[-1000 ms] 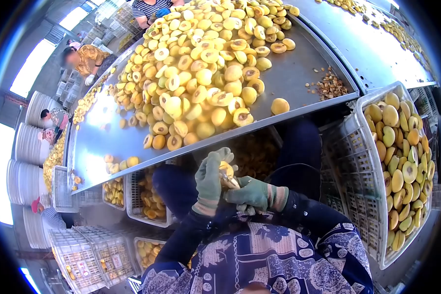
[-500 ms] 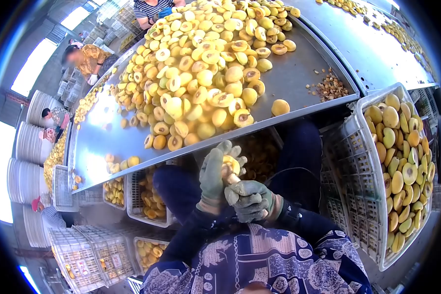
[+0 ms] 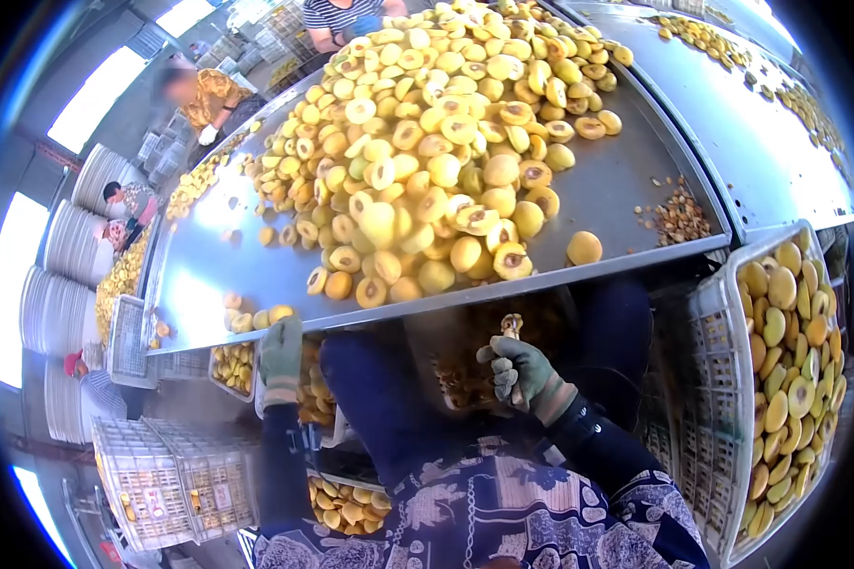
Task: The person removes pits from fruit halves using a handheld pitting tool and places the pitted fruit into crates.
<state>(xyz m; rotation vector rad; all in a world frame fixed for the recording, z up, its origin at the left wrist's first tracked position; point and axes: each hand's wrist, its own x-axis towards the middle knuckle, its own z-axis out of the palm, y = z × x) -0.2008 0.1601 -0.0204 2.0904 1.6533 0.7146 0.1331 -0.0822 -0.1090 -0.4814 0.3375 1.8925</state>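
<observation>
My gloved left hand is stretched out to the left, at the near edge of the metal table. Its fingertips are beside a few yellow apricot halves; how far the fingers are bent is hidden. In front of my body, my gloved right hand is closed around a short pitting tool, whose brownish end points up out of the fist. A large heap of halved apricots covers much of the table, and one single apricot lies near its front edge.
A full crate of apricot halves stands at my right. More crates are at the lower left. Brown pits lie at the table's right corner. Across the table a person in a striped top works; others are at the left.
My left hand has left the spot beside my right hand and swung left to the table edge; the apricot it held is out of sight. My right hand moved slightly right, still gripping the tool.
</observation>
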